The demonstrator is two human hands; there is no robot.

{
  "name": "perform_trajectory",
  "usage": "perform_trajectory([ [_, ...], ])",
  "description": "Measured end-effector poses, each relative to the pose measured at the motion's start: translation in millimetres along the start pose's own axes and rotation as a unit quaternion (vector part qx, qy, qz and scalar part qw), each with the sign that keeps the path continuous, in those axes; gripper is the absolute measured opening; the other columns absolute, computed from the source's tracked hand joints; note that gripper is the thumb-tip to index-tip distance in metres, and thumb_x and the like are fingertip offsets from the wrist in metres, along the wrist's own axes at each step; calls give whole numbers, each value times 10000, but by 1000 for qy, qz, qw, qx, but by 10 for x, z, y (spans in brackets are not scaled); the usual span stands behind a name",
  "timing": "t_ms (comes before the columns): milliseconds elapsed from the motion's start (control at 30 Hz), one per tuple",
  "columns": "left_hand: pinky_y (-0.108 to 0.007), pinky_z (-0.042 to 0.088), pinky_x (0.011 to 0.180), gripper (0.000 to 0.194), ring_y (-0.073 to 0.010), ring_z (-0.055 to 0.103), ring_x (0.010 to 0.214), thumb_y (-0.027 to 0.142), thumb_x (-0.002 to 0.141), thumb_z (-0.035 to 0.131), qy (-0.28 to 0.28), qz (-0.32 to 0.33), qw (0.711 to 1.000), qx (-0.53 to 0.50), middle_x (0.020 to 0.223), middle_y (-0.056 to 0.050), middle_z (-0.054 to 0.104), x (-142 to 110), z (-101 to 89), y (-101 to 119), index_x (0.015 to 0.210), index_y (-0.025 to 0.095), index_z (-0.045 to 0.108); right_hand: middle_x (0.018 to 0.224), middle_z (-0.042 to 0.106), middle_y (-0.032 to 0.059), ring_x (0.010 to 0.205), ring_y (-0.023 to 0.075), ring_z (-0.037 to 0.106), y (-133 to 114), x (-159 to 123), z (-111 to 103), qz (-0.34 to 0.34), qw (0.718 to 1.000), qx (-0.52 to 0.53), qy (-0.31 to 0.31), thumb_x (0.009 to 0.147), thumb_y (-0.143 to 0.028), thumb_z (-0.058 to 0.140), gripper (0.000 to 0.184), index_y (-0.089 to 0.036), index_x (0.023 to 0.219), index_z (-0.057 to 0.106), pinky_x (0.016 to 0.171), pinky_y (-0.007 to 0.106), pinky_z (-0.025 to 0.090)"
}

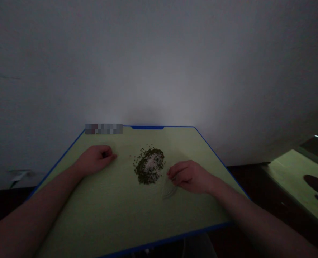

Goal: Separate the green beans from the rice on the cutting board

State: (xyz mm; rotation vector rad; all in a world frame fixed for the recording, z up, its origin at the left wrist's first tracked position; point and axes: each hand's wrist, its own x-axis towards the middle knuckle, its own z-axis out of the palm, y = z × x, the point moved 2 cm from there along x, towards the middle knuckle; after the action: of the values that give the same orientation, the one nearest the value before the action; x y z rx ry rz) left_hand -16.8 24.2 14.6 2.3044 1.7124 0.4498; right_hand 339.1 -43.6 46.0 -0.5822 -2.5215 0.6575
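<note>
A loose heap of small green beans (141, 171) mixed with white grains (152, 163) lies on the pale table (107, 215), with several stray beans around its far and left edges. My left hand (98, 159) rests on the table to the left of the heap, apart from it. Its fingers are curled into a loose fist, and nothing shows in them. Just right of the heap, my right hand (187, 175) has its fingers closed on a clear see-through container (169, 191). The container's curved rim shows below the fingers; the rest is hard to make out in the dim light.
A blue edge (148, 127) runs around the table, whose far side stands against a grey wall (159, 64). A blurred patch (103, 129) covers the far left corner. Another surface (293, 172) with a dark reddish object (317, 184) stands at the right.
</note>
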Motion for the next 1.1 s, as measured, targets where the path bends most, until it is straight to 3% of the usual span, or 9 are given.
perform_trajectory([
  [133,-260,329,544,362,-137,482,558,490,817,457,2,0,1000,5,570,10,503,1,-9,10,625,184,486,931,708,67,924,157,650,-47,80,119,-19,999,-37,-14,819,-118,561,155,-189,763,687,822,285,502],
  [300,-259,324,540,362,-135,473,552,483,810,457,-1,0,1000,-3,561,8,498,-1,-24,31,605,185,465,936,701,55,903,155,653,37,-19,45,3,997,-60,-44,822,-106,547,176,-199,738,672,796,293,509],
  [500,-263,328,548,360,-137,475,557,486,799,466,9,-1,1000,-5,565,5,504,-2,-24,35,600,186,464,880,690,47,869,149,652,107,-199,-143,34,997,-71,-14,812,-66,524,216,-199,712,662,791,311,516],
  [667,-261,322,540,367,-135,469,551,492,811,450,0,0,1000,-4,559,8,495,-5,-20,45,617,183,488,838,710,41,925,164,639,113,-27,-117,-14,999,-38,-3,793,-82,550,188,-202,705,666,855,339,502],
  [767,-259,329,540,361,-134,469,553,486,812,458,0,0,1000,-6,566,8,495,-15,-17,39,622,181,489,792,710,45,893,171,645,158,64,-92,-32,999,-25,-5,782,-86,550,184,-193,681,662,816,338,513],
  [1100,-254,333,546,353,-133,477,561,474,822,458,6,5,1000,-4,570,13,493,-19,3,3,632,179,496,817,713,47,928,161,656,223,-130,-236,14,999,-36,21,791,-63,536,219,-197,673,661,790,312,529],
])
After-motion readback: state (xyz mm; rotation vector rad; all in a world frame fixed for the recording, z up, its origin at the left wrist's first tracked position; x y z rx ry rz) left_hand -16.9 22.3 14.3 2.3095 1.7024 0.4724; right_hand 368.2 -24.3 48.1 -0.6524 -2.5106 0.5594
